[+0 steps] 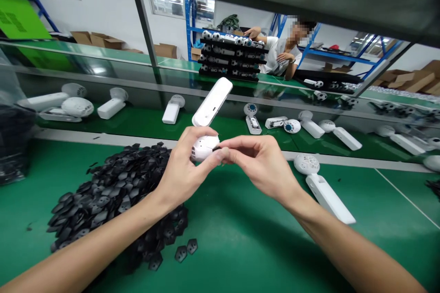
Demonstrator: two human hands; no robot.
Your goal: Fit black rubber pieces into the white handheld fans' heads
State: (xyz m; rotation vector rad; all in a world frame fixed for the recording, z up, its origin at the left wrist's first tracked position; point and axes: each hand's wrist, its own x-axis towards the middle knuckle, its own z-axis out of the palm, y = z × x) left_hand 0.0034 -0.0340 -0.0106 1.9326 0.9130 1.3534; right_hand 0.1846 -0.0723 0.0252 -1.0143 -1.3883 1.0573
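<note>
A white device (pixel 212 103) with a long body and a rounded head is held up over the green table. My left hand (pixel 187 160) is wrapped round its rounded head. At the right side of that head, my right hand (pixel 259 160) pinches a small dark piece, mostly hidden by the fingertips. Below and left of my left hand lies a large pile of black five-sided pieces (pixel 113 187). Another white device (pixel 326 192) rests on the table to the right of my right hand.
More white devices (pixel 347 137) lie along the green strip (pixel 144 123) beyond the table's pale edge. A clear bag (pixel 13 137) stands at the left. Across the line, a person (pixel 278 55) is beside stacked black trays (pixel 232 62). A dark beam crosses the top.
</note>
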